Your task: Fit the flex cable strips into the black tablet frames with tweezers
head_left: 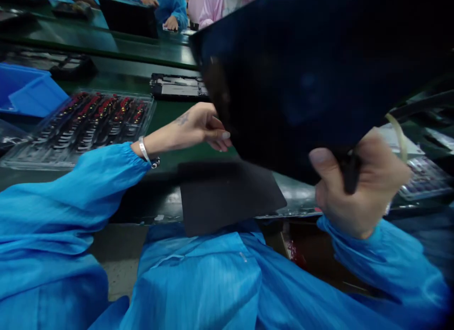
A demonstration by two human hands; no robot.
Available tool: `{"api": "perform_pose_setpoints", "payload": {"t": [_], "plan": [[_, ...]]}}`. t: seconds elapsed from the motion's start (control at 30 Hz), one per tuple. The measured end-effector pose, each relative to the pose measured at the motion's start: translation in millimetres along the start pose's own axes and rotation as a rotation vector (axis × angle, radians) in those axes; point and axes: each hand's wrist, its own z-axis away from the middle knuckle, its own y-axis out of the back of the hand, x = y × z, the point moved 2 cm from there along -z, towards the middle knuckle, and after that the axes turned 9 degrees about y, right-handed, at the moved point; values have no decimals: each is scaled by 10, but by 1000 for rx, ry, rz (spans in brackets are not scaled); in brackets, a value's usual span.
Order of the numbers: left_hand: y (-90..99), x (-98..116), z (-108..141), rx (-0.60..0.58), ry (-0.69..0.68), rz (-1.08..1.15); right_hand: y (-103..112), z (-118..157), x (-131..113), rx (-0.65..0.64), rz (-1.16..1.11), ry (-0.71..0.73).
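A large dark glossy panel (301,84), tilted and raised, fills the upper right. My right hand (362,183), blurred, is closed around its lower edge, thumb in front, beside a small black part. Close to the panel's left edge is my left hand (209,126), its fingers bent and partly behind or against that edge; whether they grip it cannot be made out. Below the panel a flat black mat (227,193) lies over the front edge of the green bench (170,155).
A clear tray (95,117) of small red and black parts lies left, next to a blue bin (28,89). A dark frame part (179,86) sits farther back. Another tray (425,176) is at right. Co-workers' hands (171,23) show across the bench.
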Motion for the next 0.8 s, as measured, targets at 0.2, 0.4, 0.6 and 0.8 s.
{"api": "perform_pose_setpoints", "payload": {"t": [0.2,0.4,0.6,0.8], "plan": [[113,-357,40,18,-30,-121,-215,428,-39,-479,263,659],[532,-675,657,253,272,-848,-176,786,391,-611,399,881],[296,-870,1229,303,317,-1019,-217,811,472,-727,333,937],[59,-905,1307,362,419,-895,-314,765,559,-854,241,826]]}}
